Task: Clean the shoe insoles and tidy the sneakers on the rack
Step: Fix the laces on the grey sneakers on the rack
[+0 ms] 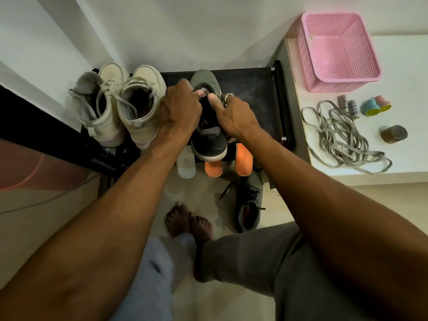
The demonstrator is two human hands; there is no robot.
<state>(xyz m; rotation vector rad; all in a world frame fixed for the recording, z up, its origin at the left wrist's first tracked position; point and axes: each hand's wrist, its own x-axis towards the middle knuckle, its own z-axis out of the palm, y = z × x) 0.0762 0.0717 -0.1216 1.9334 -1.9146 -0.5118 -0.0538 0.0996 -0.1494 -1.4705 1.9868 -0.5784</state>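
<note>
Fingertips [198, 94] of both hands meet over the mouth of a grey low-top sneaker with a dark heel and pale sole [209, 142]. The left hand [180, 108] curls round the sneaker's left side and the right hand [236, 115], which wears a ring, curls round its right side. Both thumbs press together on a small grey part at the tongue. That sneaker stands on the top shelf of the black shoe rack [251, 89], toe toward the wall.

Just beside it on the left stands a pair of cream high-top lace-up sneakers [120, 107]. Below the held sneaker's heel, a white insole [186, 166] and two orange insoles [244, 162] stick out from a lower level. A second grey sneaker with black laces [251, 205] lies on the floor near the person's bare feet. On the white counter [405, 72] to the right sit a pink perforated plastic basket [338, 52] and a loose heap of grey shoelaces [340, 137].
</note>
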